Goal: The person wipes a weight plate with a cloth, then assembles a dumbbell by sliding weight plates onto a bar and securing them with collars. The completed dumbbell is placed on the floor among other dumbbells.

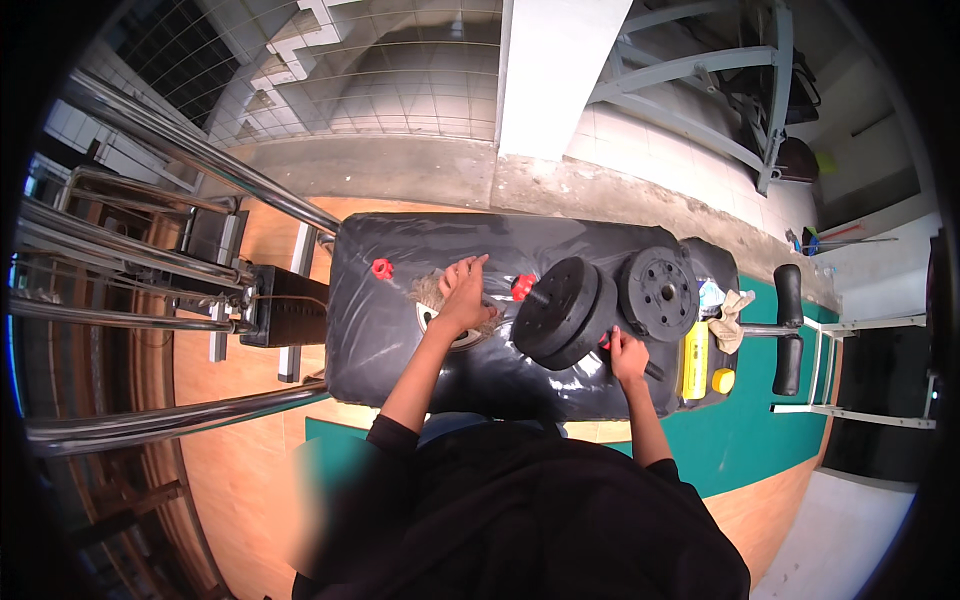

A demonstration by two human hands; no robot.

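Note:
A dumbbell with black weight plates (563, 312) lies tilted on a bench (375, 345) wrapped in shiny black plastic. My right hand (628, 355) is closed at its near end, where a bit of red collar shows beside the fingers and the bar sticks out past them. A red star-shaped collar nut (523, 287) sits on the dumbbell's other end. My left hand (465, 292) rests with fingers spread on a brown, shaggy rag-like piece (428, 290). Under that hand lies a pale-rimmed round disc (460, 340), mostly covered.
Right of the dumbbell lies a loose black weight plate (658, 293). Beyond it are a yellow bottle (695, 360), a yellow cap (723, 380) and a beige glove (733, 320). Another red nut (382, 268) lies at left. Chrome rails (180, 420) reach the bench's left end.

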